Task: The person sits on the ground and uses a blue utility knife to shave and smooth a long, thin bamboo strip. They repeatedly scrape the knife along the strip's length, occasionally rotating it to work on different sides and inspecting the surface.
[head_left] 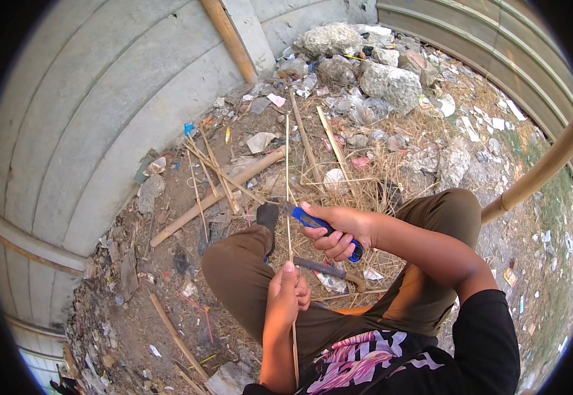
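Note:
My left hand [287,293] is closed around a long, thin bamboo strip [287,158]. The strip runs from beside my left forearm, between my knees, out over the ground ahead. In my right hand [339,234] is a blue and black utility knife [307,218], fingers wrapped round its body. The knife's front end points left toward the strip, a little beyond my left hand. Whether the blade touches the strip I cannot tell. Under my hands lies a dark metal tool [322,266] with a brown end.
A thick bamboo pole [250,176] and several split bamboo pieces [212,158] lie ahead-left. Rocks [391,85] are piled at the back by the grey wall [135,99]. Another bamboo pole [543,164] slants at right. Dry straw and litter cover the ground.

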`<state>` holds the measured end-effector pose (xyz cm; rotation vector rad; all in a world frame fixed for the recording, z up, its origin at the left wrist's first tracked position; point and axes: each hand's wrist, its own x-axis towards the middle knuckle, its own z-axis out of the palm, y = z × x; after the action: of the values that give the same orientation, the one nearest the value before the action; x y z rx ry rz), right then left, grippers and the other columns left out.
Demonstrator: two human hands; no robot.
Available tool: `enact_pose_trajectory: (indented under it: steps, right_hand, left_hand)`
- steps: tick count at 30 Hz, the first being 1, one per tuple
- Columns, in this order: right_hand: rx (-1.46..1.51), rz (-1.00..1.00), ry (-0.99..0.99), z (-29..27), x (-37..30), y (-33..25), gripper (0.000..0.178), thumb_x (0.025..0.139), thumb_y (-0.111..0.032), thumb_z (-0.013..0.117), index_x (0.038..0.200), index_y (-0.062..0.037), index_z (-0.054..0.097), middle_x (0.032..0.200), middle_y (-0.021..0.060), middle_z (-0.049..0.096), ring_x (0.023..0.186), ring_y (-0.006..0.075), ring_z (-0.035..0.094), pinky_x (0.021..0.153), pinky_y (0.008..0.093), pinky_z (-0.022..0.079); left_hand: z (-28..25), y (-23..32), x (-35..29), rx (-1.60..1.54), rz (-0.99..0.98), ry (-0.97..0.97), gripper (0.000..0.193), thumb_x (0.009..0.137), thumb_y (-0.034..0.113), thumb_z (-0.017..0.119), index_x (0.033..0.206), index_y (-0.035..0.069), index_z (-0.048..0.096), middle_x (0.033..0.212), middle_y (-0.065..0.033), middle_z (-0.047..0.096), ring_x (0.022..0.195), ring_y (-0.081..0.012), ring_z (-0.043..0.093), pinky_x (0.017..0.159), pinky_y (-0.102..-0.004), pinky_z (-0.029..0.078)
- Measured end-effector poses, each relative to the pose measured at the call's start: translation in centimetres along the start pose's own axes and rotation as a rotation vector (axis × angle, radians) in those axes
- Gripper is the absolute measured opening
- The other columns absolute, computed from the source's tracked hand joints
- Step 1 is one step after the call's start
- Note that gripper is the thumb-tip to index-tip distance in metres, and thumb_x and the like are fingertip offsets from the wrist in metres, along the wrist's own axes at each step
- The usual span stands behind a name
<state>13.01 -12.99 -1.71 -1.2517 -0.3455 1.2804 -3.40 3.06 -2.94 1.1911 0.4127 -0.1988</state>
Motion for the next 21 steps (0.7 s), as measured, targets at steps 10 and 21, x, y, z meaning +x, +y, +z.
enact_pose_trajectory:
  steps: [10, 21]
  right_hand:
    - [-1.568, -0.731, 0.846, -1.0, 1.9, 2.5, 0.054, 0.101, -0.055, 0.047, 0.080, -0.0062, 0.059, 0.046, 0.0112, 0.054, 0.037, 0.0307, 0.055, 0.036, 0.0422, 0.041]
    - [-0.277, -0.137, 0.060, -2.7, -0.2, 0.8, 0.061, 0.102, -0.061, 0.041, 0.065, -0.0126, 0.041, 0.048, -0.0039, 0.035, 0.039, 0.0061, 0.036, 0.037, 0.0243, 0.029]
  left_hand:
    - [0.7, -0.2, 0.6, 0.090, 0.005, 0.051, 0.042, 0.107, 0.048, 0.040, 0.084, 0.013, 0.037, 0.059, 0.0031, 0.030, 0.044, -0.0056, 0.028, 0.039, -0.0237, 0.018]
    - [0.2, 1.2, 0.1, 0.059, -0.026, 0.010, 0.032, 0.107, 0.040, 0.047, 0.095, 0.011, 0.046, 0.063, 0.0053, 0.033, 0.049, -0.0021, 0.030, 0.042, -0.0199, 0.022]
